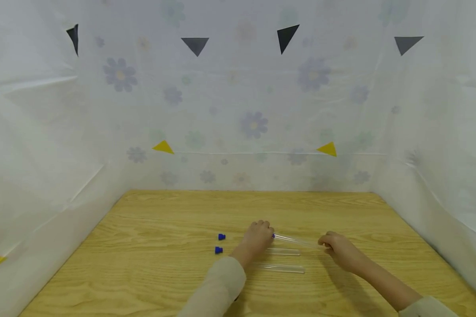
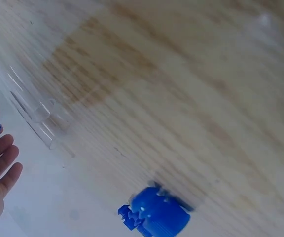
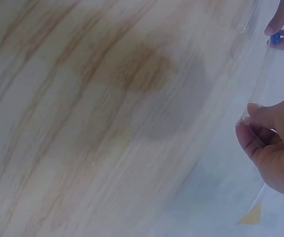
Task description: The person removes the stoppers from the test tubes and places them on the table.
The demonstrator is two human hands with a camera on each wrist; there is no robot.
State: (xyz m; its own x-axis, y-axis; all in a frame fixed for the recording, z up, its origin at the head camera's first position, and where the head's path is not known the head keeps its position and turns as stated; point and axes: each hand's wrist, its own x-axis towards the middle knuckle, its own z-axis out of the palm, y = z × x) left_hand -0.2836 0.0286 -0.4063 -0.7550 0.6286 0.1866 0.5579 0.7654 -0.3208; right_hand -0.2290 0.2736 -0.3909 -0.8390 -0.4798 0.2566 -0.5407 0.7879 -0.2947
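A clear glass test tube [image 1: 297, 240] spans the gap between both hands, above the table. My left hand [image 1: 258, 235] pinches a blue stopper [image 3: 275, 37] at the tube's left end; how deep the stopper sits is hidden by the fingers. At the other end, my right hand [image 1: 343, 252] grips the tube tip between thumb and fingers. Two more clear tubes, one [image 1: 284, 252] behind the other [image 1: 284, 268], lie on the table, their left parts covered by the left arm. Left of that hand, two blue stoppers [image 1: 221, 237] [image 1: 219, 250] lie on their sides.
The wood-grain table [image 1: 154, 246] carries all of these. White flower-patterned sheeting [image 1: 230, 97] encloses it at the back and both sides, with black and yellow triangles stuck on it. A pale sleeve [image 1: 218, 286] covers the left forearm.
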